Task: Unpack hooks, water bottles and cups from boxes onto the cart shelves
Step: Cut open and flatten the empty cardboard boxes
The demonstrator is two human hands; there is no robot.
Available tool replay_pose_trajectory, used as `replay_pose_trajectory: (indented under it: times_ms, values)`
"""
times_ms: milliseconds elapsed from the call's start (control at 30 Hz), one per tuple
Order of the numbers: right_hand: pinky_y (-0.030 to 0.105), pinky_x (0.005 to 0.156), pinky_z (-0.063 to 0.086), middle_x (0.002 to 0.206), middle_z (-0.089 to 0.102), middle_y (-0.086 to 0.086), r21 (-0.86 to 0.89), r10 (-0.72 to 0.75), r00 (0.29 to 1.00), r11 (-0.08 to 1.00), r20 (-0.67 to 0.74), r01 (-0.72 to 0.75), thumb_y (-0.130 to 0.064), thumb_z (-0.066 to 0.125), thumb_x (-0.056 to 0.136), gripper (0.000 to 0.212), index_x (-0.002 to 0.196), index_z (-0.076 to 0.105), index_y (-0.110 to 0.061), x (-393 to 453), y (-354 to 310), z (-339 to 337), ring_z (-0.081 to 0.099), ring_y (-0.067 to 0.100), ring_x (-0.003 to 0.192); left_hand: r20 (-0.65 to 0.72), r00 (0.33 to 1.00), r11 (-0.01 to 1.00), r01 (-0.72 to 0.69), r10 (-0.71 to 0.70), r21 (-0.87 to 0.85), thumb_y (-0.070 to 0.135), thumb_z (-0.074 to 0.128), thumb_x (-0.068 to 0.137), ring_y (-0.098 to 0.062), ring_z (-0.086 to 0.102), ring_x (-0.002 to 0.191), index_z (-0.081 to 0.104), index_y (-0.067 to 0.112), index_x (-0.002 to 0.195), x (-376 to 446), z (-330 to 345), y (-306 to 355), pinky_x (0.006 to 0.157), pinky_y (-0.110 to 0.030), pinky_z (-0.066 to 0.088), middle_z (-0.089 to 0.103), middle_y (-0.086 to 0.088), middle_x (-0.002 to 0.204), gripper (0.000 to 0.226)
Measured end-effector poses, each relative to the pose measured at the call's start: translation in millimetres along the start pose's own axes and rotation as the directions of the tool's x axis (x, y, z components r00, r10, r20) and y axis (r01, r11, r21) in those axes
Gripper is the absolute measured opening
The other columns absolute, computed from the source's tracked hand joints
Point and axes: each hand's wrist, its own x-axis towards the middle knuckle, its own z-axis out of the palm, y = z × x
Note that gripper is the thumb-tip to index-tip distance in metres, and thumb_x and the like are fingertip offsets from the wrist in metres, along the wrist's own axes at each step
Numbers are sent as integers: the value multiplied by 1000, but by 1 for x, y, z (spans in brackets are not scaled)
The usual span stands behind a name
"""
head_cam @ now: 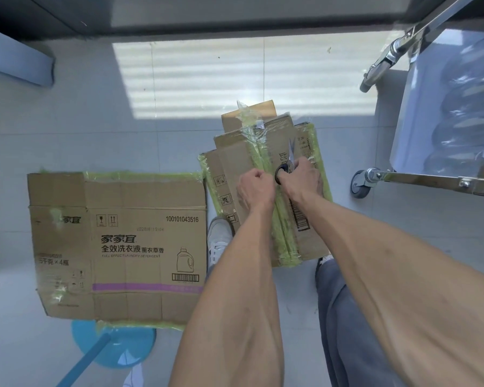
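A cardboard box (232,166) sealed with green tape stands on the floor between my feet. My right hand (302,177) grips a pair of scissors (287,160) with black handles, blades pointing away along the box's taped top seam. Beside it, my left hand (256,188) is curled into a fist on the top of the box; what it holds, if anything, is hidden. A larger flattened-looking detergent box (118,244) lies to the left. The metal cart (430,180) stands at the right, with plastic-wrapped water bottles (458,113) on its shelf.
A blue stool (112,347) sits under the near edge of the big box. The cart's caster wheels (361,185) rest on the tiled floor to the right of the small box. A pale cabinet edge (17,62) shows at far left.
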Motion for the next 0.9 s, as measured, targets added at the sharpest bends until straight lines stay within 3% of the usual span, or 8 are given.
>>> replay_pose_trajectory:
  times_ms: [33,133,200,233,300,433,533,900]
  values:
    - [30,62,31,87,61,7,-29,-26,999,999,-45,25,-35,57,87,23,99,53,-16,4,-1,1,52,28,79,-63,998,989,-19,29,149,18,58,83,-27,55,106,64,14,97,2,3,-1,82,-35,42,59,-8,110,16]
    - [31,61,31,80,55,4,-187,-184,972,970,-149,155,-28,55,92,19,107,53,-16,16,-6,0,45,27,88,-89,990,897,136,-108,421,55,72,78,-42,30,138,25,14,147,13,13,-4,105,-50,38,23,-30,150,93]
    - [36,74,37,97,60,10,-425,-345,934,862,-91,277,-20,52,93,24,116,54,-16,24,-13,-3,44,29,100,-82,981,868,193,-175,458,61,78,70,-45,44,129,4,15,155,19,16,-5,98,-47,44,17,-37,152,121]
    - [39,80,35,105,60,14,-529,-404,914,786,-47,320,-16,51,92,27,118,53,-15,28,-16,-6,43,31,106,-80,980,856,197,-181,477,57,81,70,-39,58,107,1,14,155,22,17,-7,85,-42,48,24,-39,148,124]
    - [40,81,32,107,58,16,-655,-480,877,661,4,365,-8,51,89,32,120,52,-13,35,-19,-11,43,33,109,-94,985,839,174,-147,516,48,82,72,-23,53,68,2,14,154,24,20,-13,65,-35,41,40,-36,136,120]
    - [40,82,34,107,57,13,-734,-573,816,524,71,432,-4,49,89,37,123,51,-18,41,-20,-21,43,31,107,-143,981,852,184,-130,490,38,66,75,-33,63,82,10,12,150,24,24,-10,73,-35,51,49,-32,123,97]
    - [41,83,34,109,55,13,-748,-641,757,440,126,496,-5,51,88,39,125,49,-17,41,-26,-19,43,30,104,-202,970,892,206,-132,402,29,58,75,-30,56,76,21,12,145,23,21,-11,66,-35,43,53,-21,110,81]
    - [42,82,32,105,53,13,-729,-707,702,437,82,526,2,49,79,43,117,52,-19,45,-51,-8,41,30,103,-206,965,917,226,-164,329,27,54,74,-33,48,104,12,19,153,21,31,-16,71,-37,33,43,-23,132,90]
